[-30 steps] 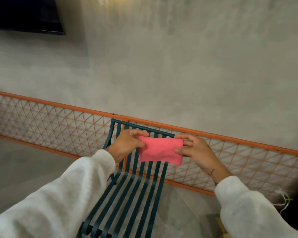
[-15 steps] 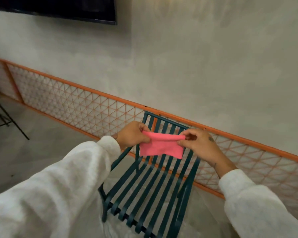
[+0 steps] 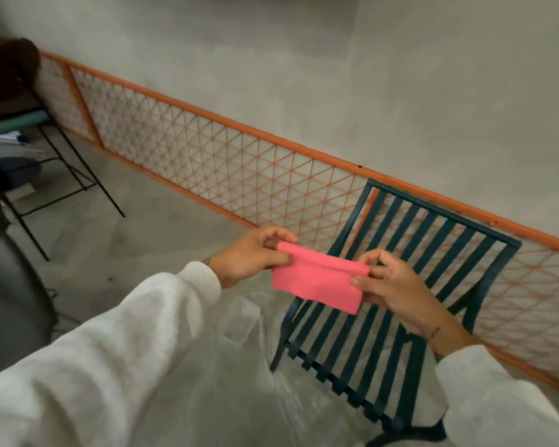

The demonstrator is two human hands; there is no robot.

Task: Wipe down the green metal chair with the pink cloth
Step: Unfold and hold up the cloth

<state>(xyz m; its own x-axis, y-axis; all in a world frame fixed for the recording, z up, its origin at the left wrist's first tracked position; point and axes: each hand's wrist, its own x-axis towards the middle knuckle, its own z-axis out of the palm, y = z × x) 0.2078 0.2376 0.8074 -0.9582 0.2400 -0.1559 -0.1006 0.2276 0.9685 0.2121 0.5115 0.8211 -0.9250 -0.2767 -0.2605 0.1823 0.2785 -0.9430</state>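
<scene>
Pink cloth (image 3: 318, 280) pinched by left hand (image 3: 250, 256) & right hand (image 3: 389, 285), mid-frame; green chair (image 3: 410, 285) backrest just behind, nearer right hand.

Indoor seating area; concrete wall (image 3: 352, 91); green metal chair (image 3: 439, 253)
</scene>
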